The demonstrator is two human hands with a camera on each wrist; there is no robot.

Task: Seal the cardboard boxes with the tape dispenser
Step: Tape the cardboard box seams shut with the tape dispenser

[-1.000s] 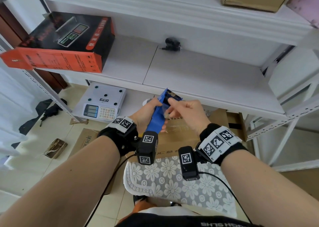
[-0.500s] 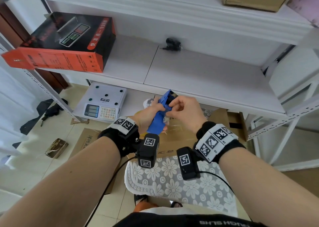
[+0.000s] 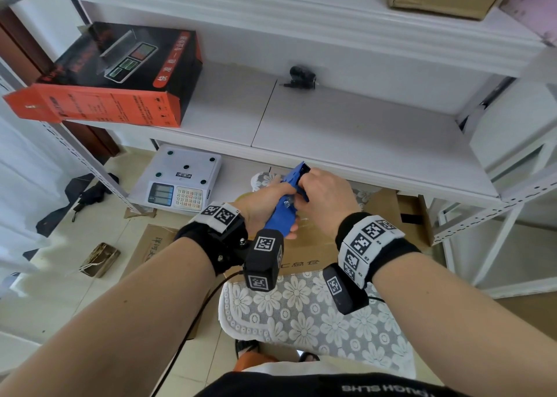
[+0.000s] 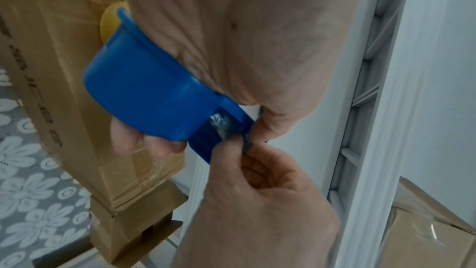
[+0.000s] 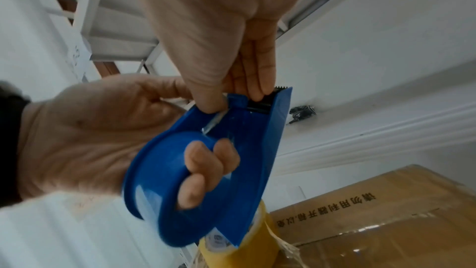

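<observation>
Step in hand looks like prep: getting the tape end free at the blade of the blue tape dispenser point(image 3: 286, 205), held in the air above the cardboard box point(image 3: 313, 246), not touching it. Left hand point(image 3: 265, 203) is wrapped round the dispenser body; right hand point(image 3: 327, 199) pinches at the blade end w/ thumb and fingers. Next move prob. needs the end pulled out and stuck on the box seam. Only the right wrist view shows the toothed blade point(image 5: 282, 88) and a yellow tape roll point(image 5: 231, 237) below; the head view hides these.
</observation>
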